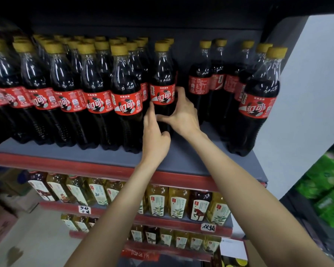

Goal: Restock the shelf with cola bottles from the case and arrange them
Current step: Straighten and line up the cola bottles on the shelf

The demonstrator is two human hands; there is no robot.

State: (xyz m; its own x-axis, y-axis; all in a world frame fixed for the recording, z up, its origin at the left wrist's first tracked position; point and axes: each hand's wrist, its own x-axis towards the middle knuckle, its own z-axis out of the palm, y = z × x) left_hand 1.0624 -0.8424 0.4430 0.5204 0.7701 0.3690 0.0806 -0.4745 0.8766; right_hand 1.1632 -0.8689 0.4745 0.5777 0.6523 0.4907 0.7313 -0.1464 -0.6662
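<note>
Both hands are on one cola bottle [162,81] standing upright on the shelf [96,154]: left hand [155,136] curls around its lower body, right hand [181,112] wraps the side with the thumb across the front. Looks well along to me, since the packed rows [66,89] left of it are full and facing forward. What's left is the gap just right of this bottle, plus the right-hand group [229,81], whose labels point every which way. No case in view. Tea bottles [174,203] fill the shelves below.
</note>
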